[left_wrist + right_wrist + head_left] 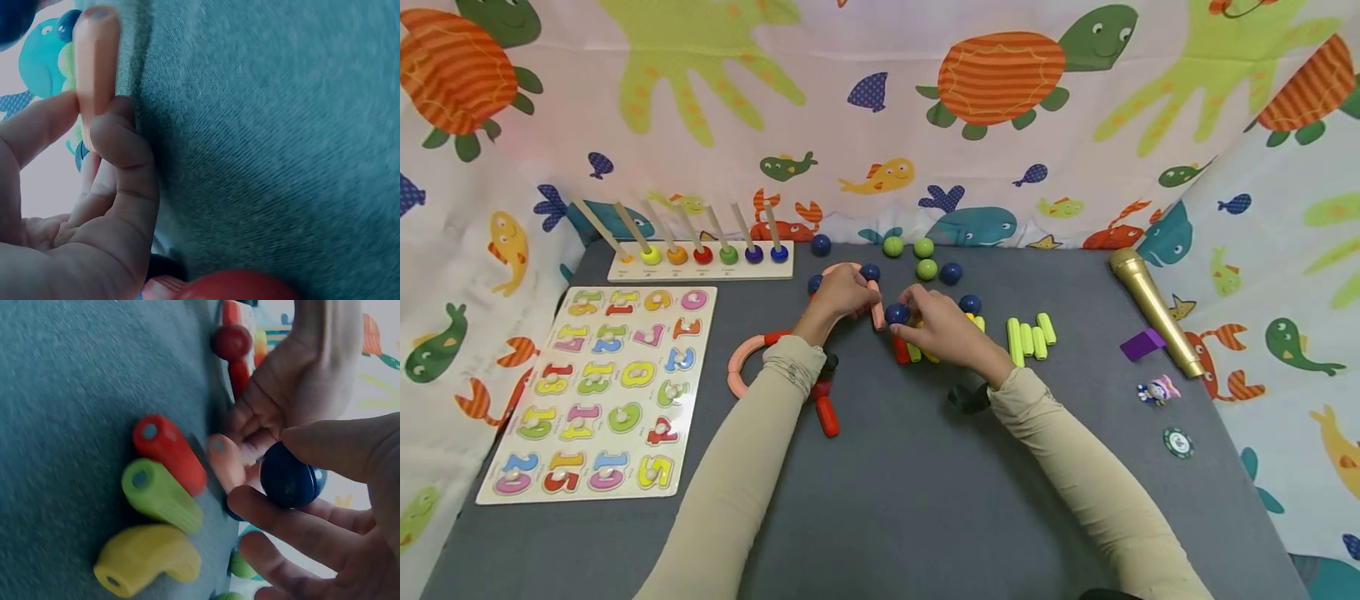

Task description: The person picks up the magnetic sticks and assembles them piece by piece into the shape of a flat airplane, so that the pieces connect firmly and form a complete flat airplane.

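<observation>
My left hand (pixel 841 293) pinches a peach magnetic stick (pixel 97 56) between thumb and finger, its free end pointing out. Close by on the right, my right hand (pixel 951 329) holds a dark blue ball (pixel 286 476) between thumb and fingers. In the head view a small gap separates ball and stick. Under the right hand lie a red stick (pixel 169 453), a green stick (pixel 161 494) and a curved yellow piece (pixel 140 559). A curved peach piece (pixel 741 358) joined to red lies left of my left forearm, which partly hides the pieces there.
Green balls (pixel 927 269) and more blue balls (pixel 951 273) lie behind the hands. Several yellow-green sticks (pixel 1027 338) are at right. A number puzzle board (pixel 706 333) and peg stand (pixel 700 272) occupy the left; a gold microphone (pixel 1157 312), purple block (pixel 1142 344), figurine (pixel 1157 390) and chip (pixel 1178 442) the right.
</observation>
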A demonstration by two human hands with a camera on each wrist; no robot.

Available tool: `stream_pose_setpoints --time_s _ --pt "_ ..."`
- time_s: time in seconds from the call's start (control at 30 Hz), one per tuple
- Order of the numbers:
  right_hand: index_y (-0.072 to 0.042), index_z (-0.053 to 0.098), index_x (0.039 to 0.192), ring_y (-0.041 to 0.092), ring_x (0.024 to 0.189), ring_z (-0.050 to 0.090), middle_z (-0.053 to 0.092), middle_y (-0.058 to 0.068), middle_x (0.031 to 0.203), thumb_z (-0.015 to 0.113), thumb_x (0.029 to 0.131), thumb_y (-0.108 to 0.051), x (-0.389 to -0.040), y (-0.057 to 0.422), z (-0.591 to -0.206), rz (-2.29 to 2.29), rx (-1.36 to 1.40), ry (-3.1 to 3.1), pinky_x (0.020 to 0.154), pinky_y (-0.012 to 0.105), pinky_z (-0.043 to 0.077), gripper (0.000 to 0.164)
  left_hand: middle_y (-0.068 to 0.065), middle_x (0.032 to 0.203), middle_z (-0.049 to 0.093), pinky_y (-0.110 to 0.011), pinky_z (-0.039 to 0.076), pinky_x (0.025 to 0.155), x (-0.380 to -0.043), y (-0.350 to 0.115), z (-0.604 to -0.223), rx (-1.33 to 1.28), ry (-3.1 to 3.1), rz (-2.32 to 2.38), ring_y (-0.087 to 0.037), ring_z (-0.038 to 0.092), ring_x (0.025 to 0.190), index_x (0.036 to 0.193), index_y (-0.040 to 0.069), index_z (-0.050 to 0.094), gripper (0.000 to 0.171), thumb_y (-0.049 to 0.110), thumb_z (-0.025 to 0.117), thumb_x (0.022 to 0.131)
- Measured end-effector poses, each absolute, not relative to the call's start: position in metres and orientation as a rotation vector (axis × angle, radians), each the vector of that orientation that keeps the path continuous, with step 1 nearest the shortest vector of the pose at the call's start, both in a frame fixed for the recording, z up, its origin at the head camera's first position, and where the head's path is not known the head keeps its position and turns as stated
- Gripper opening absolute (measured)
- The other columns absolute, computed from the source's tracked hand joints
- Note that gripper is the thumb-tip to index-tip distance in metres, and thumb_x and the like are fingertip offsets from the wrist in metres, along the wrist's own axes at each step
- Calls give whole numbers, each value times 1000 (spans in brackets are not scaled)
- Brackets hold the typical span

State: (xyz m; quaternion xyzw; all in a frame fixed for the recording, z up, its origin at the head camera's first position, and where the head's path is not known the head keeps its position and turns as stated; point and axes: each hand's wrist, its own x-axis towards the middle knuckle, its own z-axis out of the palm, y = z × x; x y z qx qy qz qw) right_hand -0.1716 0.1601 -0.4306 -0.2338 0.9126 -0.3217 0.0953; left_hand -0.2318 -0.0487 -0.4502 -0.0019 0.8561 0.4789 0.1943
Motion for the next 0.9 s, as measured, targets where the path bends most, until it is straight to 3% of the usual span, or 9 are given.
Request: stream_pose_setpoints --time_s 0.1,0.43,0.6,0.77,0.9 --pt "0 62 127 33 103 59 67 17 108 79 100 -23 -169 154 -434 -896 -740 2730 87 46 52 39 -6 70 60 -30 51 57 -232 -52 -452 -53 2347 1443 -17 55 57 83 1 69 20 11 75 98" --pt "-2 66 121 32 105 52 73 11 108 85 95 -25 -172 137 -449 -713 -839 2791 93 49 42 40 -10 84 64 -34 59 70 -229 -59 -451 -89 2295 1494 -18 60 66 94 1 69 16 14 73 101" --pt "-1 67 125 32 108 53 74 13 115 81 99 -23 -173 142 -448 -758 -838 2771 95 50 42 37 -12 97 68 -37 56 77 -223 -68 -441 61 2422 1371 -22 66 78 110 2 66 18 20 66 106" --pt "1 70 124 34 110 54 74 16 118 73 104 -18 -173 157 -440 -850 -820 2782 98 51 41 28 -13 109 67 -41 48 84 -209 -92 -424 246 2583 1272 -29 62 93 121 4 65 22 22 63 108" --pt "0 73 120 34 111 53 73 16 116 75 101 -21 -171 169 -439 -820 -817 2762 98 51 41 29 -16 113 66 -46 51 89 -194 -114 -417 308 2597 1186 -32 60 99 129 3 65 27 20 61 109"
